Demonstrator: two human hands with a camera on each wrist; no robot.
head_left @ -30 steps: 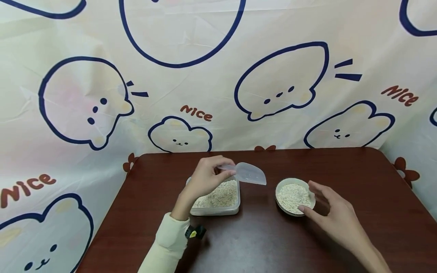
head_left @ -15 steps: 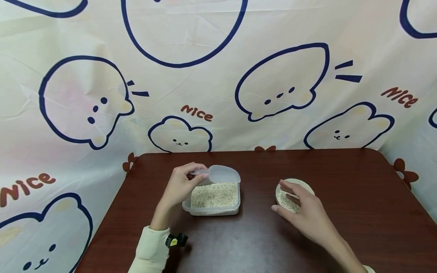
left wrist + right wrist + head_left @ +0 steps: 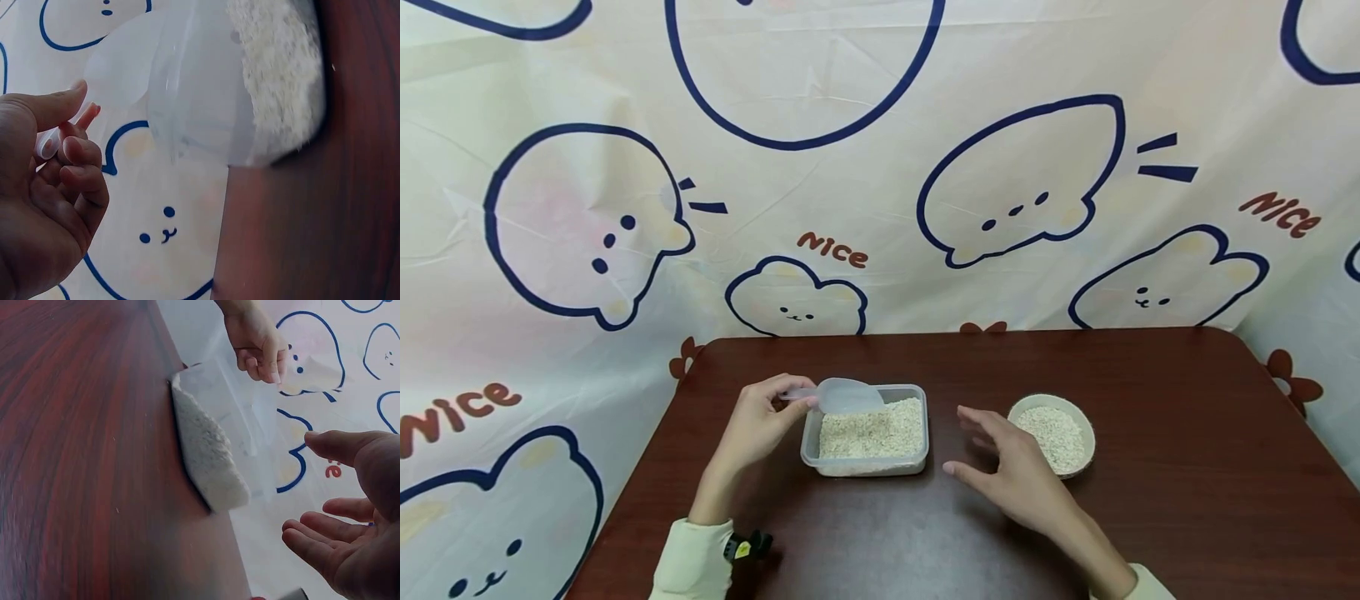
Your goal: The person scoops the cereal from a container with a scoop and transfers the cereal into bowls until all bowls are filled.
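My cream sleeves (image 3: 691,560) | black wrist strap (image 3: 762,543) with a yellow-green patch | my scoop (image 3: 850,397), translucent milky white | box (image 3: 872,468), clear and whitish | grains (image 3: 876,433), off-white | bowl (image 3: 1089,428), pale cream | table (image 3: 880,533), dark reddish-brown with streaked wood grain | backdrop (image 3: 880,200), off-white, printed with navy-outlined cartoon animals and red-brown "Nice" lettering

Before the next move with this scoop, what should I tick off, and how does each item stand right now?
1. Left hand holds the translucent scoop by its handle: ok.
2. Scoop above the rectangular plastic container: ok, over its back left part.
3. Container uncovered, pale flakes inside: ok.
4. Right hand steadying the container: not ok, a gap shows between them.
5. Right hand clear of the round bowl: cannot tell, they overlap in the head view.
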